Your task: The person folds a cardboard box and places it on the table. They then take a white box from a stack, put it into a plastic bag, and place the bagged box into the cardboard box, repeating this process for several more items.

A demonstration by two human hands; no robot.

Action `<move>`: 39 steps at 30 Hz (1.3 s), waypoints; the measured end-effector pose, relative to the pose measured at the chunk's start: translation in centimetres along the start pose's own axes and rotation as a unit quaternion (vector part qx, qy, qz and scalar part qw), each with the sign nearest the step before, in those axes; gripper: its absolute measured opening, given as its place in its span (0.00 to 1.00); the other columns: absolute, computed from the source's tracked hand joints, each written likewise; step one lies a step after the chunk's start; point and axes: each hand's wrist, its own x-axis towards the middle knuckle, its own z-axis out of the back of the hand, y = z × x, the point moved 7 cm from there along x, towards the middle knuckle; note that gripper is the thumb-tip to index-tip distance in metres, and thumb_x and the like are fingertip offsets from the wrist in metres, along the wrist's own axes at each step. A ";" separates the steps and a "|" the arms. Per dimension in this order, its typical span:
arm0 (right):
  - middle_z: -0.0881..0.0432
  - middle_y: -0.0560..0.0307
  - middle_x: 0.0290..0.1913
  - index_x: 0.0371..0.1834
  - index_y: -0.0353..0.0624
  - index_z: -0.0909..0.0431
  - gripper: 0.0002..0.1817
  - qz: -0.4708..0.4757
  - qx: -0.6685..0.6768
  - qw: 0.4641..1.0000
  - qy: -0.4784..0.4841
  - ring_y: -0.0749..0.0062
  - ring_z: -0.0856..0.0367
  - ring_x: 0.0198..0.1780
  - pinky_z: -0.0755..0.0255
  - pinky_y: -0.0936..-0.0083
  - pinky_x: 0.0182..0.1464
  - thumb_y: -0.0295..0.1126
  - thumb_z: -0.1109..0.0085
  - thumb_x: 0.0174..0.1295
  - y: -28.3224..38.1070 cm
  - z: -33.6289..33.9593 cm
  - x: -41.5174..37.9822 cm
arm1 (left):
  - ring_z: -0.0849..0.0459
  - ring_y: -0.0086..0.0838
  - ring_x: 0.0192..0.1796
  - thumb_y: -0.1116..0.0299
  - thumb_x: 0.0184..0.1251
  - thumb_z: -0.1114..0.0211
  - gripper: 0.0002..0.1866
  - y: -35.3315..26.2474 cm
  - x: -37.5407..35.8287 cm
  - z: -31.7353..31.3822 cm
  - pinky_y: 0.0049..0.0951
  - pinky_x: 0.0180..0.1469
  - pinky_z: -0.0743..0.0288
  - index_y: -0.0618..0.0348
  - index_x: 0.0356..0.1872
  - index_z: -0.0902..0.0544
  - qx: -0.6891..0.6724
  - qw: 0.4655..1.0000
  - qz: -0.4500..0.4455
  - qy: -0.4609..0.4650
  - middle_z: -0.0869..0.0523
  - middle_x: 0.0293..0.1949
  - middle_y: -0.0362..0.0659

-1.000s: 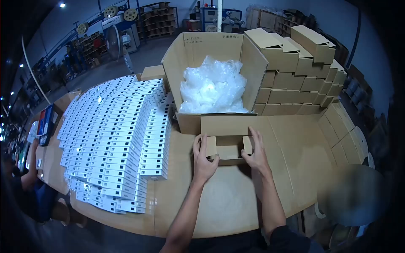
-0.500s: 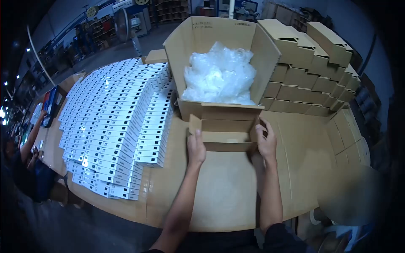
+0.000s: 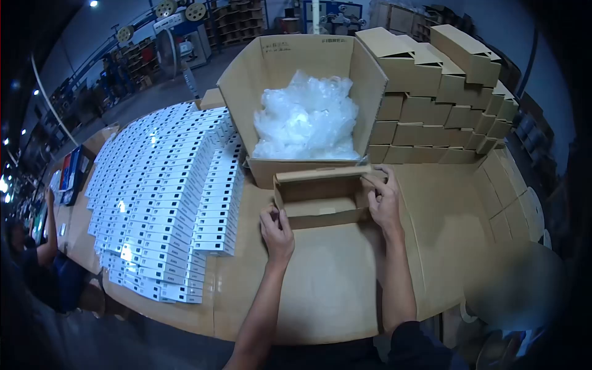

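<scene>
A small brown cardboard box (image 3: 327, 220) with its top partly open stands on the table in front of the large carton. My left hand (image 3: 277, 234) is at its left end, fingers curled against the lower left corner. At the right end my right hand (image 3: 383, 200) grips the box's upper right corner and lid edge, the fingers bent over it. The inside of the box shows as bare cardboard. Just behind it is a large open carton (image 3: 243, 111) holding crumpled clear plastic packing (image 3: 305, 117).
White boxes (image 3: 157, 197) are piled in long rows on the left. Brown cardboard boxes (image 3: 425, 114) are stacked at the back right. A co-worker (image 3: 52, 265) is at the far left edge. A blurred round object (image 3: 521, 283) shows at the lower right.
The box's lid flap has come forward and lower over the opening, and its left side flap no longer sticks out. My left hand has moved down and its fingers have curled. The view has shifted slightly.
</scene>
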 end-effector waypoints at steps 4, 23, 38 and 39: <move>0.27 0.41 0.59 0.65 0.53 0.15 0.34 0.005 -0.072 0.997 -0.001 0.52 0.23 0.52 0.25 0.65 0.53 0.15 0.46 0.55 0.8 0.4 0.9 | 0.26 0.26 0.42 0.75 0.83 0.46 0.06 -0.4 0.1 0.0 0.27 0.42 0.24 0.68 0.51 0.31 0.050 0.998 -0.041 0.017 0.29 0.46 0.46; 0.14 0.53 0.57 0.59 0.35 0.17 0.15 -0.257 0.251 0.931 -0.057 0.68 0.19 0.62 0.31 0.71 0.69 0.22 0.41 0.70 -8.8 -0.1 -0.7 | 0.19 0.40 0.50 0.70 0.77 0.34 0.16 0.3 2.9 -2.1 0.35 0.52 0.20 0.67 0.56 0.28 -0.026 0.995 0.011 0.100 0.24 0.51 0.52; 0.18 0.46 0.62 0.68 0.37 0.27 0.27 0.098 0.094 0.988 0.077 0.49 0.19 0.62 0.27 0.58 0.65 0.20 0.42 0.63 14.6 -5.3 -4.3 | 0.24 0.54 0.68 0.77 0.65 0.31 0.23 -9.4 -4.1 16.2 0.47 0.70 0.29 0.66 0.60 0.25 0.278 0.954 -0.092 0.060 0.22 0.60 0.56; 0.18 0.45 0.62 0.69 0.37 0.29 0.28 0.120 0.124 0.975 0.139 0.48 0.19 0.62 0.28 0.58 0.65 0.20 0.44 0.63 15.9 -8.3 -5.5 | 0.25 0.54 0.69 0.78 0.65 0.31 0.23 -9.2 -4.2 17.5 0.48 0.71 0.29 0.66 0.61 0.25 0.312 0.943 -0.104 0.056 0.22 0.61 0.56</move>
